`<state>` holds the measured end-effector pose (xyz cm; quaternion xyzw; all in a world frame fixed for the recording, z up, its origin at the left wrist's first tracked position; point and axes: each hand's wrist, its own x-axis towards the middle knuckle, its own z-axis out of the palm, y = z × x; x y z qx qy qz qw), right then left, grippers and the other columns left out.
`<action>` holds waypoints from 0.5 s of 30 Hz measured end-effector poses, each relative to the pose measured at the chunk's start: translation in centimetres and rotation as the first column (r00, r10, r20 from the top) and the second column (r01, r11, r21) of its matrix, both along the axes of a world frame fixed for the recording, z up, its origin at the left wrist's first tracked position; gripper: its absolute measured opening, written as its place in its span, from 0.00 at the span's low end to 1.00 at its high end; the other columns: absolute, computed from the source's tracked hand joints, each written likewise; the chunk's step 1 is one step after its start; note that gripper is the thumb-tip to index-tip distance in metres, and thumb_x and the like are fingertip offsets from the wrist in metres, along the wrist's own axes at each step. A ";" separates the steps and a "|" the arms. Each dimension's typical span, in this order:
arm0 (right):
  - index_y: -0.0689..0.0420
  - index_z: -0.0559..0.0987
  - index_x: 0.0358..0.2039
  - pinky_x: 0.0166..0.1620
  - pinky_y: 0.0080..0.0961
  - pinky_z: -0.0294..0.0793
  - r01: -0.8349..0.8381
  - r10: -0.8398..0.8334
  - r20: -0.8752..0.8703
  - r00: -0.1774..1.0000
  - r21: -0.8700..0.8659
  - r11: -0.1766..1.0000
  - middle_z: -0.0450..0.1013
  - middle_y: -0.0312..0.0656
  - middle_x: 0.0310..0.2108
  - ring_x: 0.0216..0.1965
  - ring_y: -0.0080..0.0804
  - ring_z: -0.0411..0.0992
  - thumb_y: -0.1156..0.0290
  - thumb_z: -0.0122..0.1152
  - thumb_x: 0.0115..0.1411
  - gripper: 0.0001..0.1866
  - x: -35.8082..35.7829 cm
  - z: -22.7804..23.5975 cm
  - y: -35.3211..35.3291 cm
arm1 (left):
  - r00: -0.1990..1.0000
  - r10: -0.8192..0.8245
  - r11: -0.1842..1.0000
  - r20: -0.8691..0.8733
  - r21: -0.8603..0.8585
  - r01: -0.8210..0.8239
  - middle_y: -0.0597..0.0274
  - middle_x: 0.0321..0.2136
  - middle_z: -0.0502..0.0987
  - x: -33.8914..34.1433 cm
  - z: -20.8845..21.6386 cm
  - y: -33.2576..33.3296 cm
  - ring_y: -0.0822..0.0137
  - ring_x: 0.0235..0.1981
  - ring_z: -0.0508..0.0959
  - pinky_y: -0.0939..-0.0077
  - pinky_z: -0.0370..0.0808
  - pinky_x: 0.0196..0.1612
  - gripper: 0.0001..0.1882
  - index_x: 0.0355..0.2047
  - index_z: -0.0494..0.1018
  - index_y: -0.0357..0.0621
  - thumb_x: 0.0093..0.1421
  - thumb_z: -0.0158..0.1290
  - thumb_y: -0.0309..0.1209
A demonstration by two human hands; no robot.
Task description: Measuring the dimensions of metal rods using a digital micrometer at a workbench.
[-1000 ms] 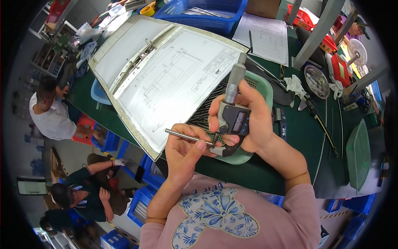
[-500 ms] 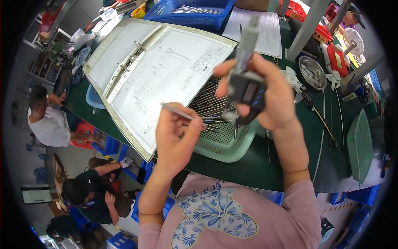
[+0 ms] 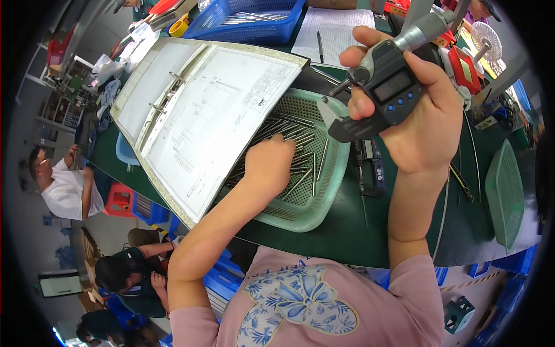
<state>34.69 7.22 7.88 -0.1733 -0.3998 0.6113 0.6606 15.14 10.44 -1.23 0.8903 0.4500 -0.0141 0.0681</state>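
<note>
My right hand (image 3: 425, 136) is wrapped round a digital micrometer (image 3: 394, 87) with a small screen and blue buttons, raised above the table. Nothing shows in its measuring gap. My left hand (image 3: 269, 165) is down in a green perforated basket (image 3: 329, 211), fingers curled among thin metal rods (image 3: 300, 139). Its fingertips are partly hidden, so what they pinch does not show. An open ring binder (image 3: 199, 118) with a technical drawing overlaps the basket's left side. Under my right hand, another digital measuring tool (image 3: 370, 165) lies on the table.
A blue basket (image 3: 248, 32) of rods stands at the back. Beside it a pen (image 3: 319, 47) lies on a printed sheet (image 3: 306, 40). An empty-looking green basket (image 3: 504, 196) stands far right, near a small white fan (image 3: 487, 41). Other people (image 3: 69, 185) sit at the left.
My left hand has gone from holding a thin metal rod over the binder down into the basket; that rod is no longer distinguishable. My right hand has moved right with the micrometer, turning it.
</note>
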 end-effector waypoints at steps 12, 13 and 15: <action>0.73 0.62 0.43 0.25 0.24 0.69 -0.043 0.045 0.046 0.998 -0.046 0.998 0.68 0.56 0.31 0.19 0.34 0.68 0.63 0.36 0.53 0.25 -2.1 -0.3 -0.1 | 0.294 0.521 0.764 0.801 -0.592 0.257 0.60 0.29 0.71 -3.1 5.5 -3.3 0.71 0.32 0.74 0.82 0.73 0.31 0.06 0.30 0.64 0.36 0.55 0.46 0.27; 0.73 0.62 0.43 0.24 0.23 0.69 -0.045 0.049 0.073 0.996 -0.049 0.998 0.68 0.56 0.31 0.18 0.34 0.68 0.63 0.37 0.53 0.25 -2.3 -0.3 -0.3 | 0.280 0.516 0.777 0.809 -0.580 0.244 0.60 0.29 0.71 -3.6 5.7 -3.3 0.71 0.32 0.74 0.82 0.73 0.31 0.06 0.30 0.64 0.36 0.55 0.46 0.27; 0.72 0.63 0.42 0.19 0.21 0.68 -0.085 0.088 0.059 0.994 -0.057 0.995 0.68 0.56 0.27 0.14 0.32 0.65 0.62 0.38 0.52 0.25 -3.1 -0.1 -0.7 | 0.050 0.621 0.713 0.782 -0.590 0.380 0.57 0.30 0.71 -4.4 5.7 -3.4 0.66 0.33 0.75 0.79 0.74 0.31 0.07 0.33 0.63 0.37 0.55 0.46 0.26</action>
